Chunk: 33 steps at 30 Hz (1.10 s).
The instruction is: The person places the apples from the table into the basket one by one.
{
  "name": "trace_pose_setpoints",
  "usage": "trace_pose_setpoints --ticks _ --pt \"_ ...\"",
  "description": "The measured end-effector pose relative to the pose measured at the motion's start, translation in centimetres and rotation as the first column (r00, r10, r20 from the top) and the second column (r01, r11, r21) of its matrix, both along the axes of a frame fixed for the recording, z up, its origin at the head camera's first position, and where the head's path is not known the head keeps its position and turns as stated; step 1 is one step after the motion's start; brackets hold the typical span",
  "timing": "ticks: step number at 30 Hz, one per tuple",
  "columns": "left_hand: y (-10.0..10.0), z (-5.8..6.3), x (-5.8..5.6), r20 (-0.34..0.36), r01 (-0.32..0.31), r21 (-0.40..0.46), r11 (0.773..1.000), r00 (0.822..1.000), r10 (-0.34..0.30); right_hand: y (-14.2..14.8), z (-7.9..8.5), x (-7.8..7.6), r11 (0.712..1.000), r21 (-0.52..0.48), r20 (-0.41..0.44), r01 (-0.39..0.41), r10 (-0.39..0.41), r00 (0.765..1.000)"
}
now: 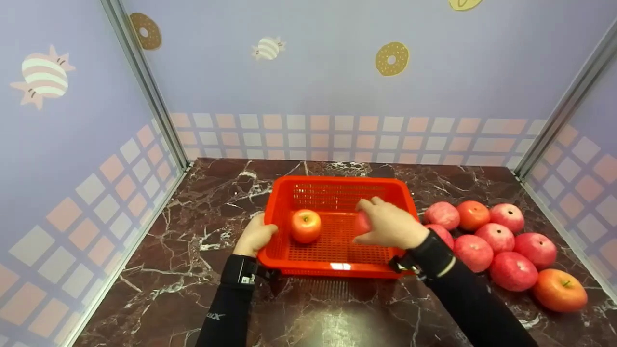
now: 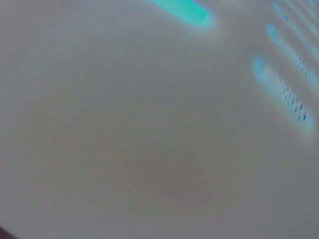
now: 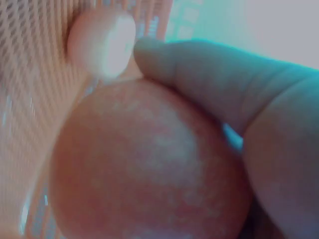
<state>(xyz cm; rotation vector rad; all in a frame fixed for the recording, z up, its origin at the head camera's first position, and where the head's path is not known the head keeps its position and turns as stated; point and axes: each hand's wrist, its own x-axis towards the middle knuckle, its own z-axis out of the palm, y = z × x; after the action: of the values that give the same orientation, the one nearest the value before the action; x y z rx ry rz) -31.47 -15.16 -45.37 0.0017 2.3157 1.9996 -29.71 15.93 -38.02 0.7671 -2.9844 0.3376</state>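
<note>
A red plastic basket [image 1: 332,268] with slotted walls stands on the table. My left hand [image 1: 254,236] grips its left rim, thumb over the edge. In the left wrist view, a blurred pale surface hides that hand's fingers. Over the right half of the basket's inside, my right hand [image 1: 393,225] holds a pinkish-red apple [image 3: 149,164]. Most of this apple is covered by the hand in the head view. A red-yellow apple [image 1: 306,225] sits inside the basket at the left; the right wrist view shows it beyond the held one.
Several red and pink apples [image 1: 496,237] lie grouped on the dark marbled table [image 1: 212,207] right of the basket. An orange-red apple [image 1: 560,290] is the nearest of them. Patterned panels [image 1: 337,86] enclose the table at the back and sides.
</note>
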Motion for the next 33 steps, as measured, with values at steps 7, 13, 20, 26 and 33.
trace_pose_setpoints --ticks 7,13,20,26,33 --pt "-0.1 0.1 0.2 -0.003 0.002 0.016 1.000 1.000 -0.002 -3.3 0.2 -0.3 0.995 0.097 0.033 -0.036 0.033 0.999" --pt "-0.1 0.1 0.1 0.009 -0.007 0.018 1.000 1.000 0.006 -4.9 0.2 -1.6 0.986 0.154 0.065 -0.059 0.049 0.997" --pt "0.2 2.2 1.4 0.011 0.011 0.002 1.000 1.000 -0.011 -5.5 -0.5 -4.2 0.981 0.184 0.112 -0.063 0.042 0.993" --pt "0.1 2.4 1.5 0.029 0.018 -0.014 1.000 0.999 -0.017 -6.0 -1.8 -6.4 0.981 0.180 0.126 -0.070 0.048 0.991" --pt "-0.2 0.0 0.0 0.042 -0.008 0.016 1.000 0.999 0.007 -6.4 -3.5 -8.1 0.980 0.187 0.163 -0.073 0.042 0.986"
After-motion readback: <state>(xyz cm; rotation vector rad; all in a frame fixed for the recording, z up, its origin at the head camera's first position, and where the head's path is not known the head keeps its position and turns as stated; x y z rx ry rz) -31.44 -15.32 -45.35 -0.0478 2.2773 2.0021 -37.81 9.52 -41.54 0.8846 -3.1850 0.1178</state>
